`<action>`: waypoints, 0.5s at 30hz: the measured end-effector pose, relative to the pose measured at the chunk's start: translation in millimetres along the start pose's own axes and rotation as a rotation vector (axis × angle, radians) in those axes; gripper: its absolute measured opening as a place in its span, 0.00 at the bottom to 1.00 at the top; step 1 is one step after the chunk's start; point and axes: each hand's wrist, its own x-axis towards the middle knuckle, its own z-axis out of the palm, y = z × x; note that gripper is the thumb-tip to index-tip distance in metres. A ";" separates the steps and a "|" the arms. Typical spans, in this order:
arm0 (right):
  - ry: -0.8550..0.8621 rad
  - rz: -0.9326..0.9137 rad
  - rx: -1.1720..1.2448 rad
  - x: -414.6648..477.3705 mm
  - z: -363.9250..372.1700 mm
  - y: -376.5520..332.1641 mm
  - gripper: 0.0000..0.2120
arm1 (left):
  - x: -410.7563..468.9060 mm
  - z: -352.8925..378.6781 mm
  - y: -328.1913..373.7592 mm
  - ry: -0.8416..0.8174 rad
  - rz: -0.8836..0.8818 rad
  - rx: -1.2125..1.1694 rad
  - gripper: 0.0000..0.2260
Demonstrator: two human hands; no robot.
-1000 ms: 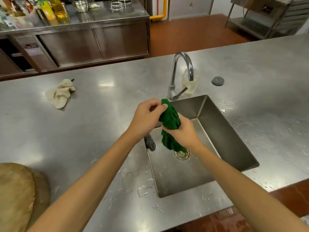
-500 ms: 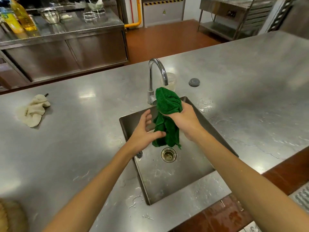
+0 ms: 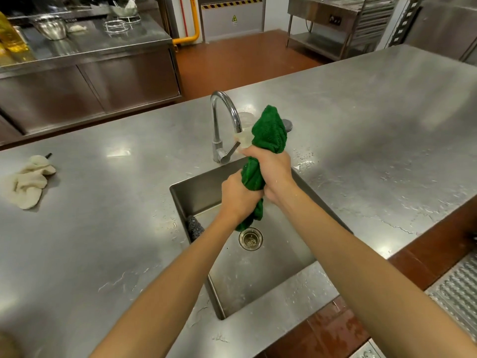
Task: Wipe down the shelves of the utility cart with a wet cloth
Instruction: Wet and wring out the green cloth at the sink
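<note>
The desk (image 3: pixel 361 130) is a wide steel top, wet in patches around the sink (image 3: pixel 198 187); I judge those patches slippery. The sink walls drop steeply and leave open room below my forearms. No cart is in view.

The cloth (image 3: pixel 269 130) is over the sink, twisted into an upright rope. My right grip (image 3: pixel 271 166) is closed round its upper middle. My left grip (image 3: pixel 238 196) is closed round it just below, and the two touch. The top end flares free above the right grip, and the tail hangs above the drain (image 3: pixel 251 238).

I judge the cloth soft, limp, thick-piled and heavier for the water in it. Take hold by bunching it mid-length, not by a corner.

The tap (image 3: pixel 224 107) stands just left of the cloth's top end, so allow for its spout when lifting. A scrubber (image 3: pixel 195 226) sits at the sink's left wall, apart from the tail.
</note>
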 end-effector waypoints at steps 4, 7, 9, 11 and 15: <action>0.030 0.073 0.086 7.2 -5.1 2.1 0.09 | 6.8 2.2 -7.3 -0.075 0.046 0.163 0.13; 0.037 0.112 0.151 14.2 -9.0 11.1 0.10 | 12.9 5.2 -16.0 -0.099 0.056 0.257 0.08; 0.026 0.136 0.166 18.5 -11.3 17.5 0.10 | 15.5 6.6 -20.2 -0.107 0.055 0.297 0.07; -0.004 0.154 0.178 21.2 -13.6 21.1 0.12 | 17.5 7.7 -25.2 -0.099 0.065 0.323 0.07; -0.122 0.194 0.196 26.8 -17.2 23.1 0.17 | 20.4 7.9 -32.9 -0.063 0.015 0.242 0.05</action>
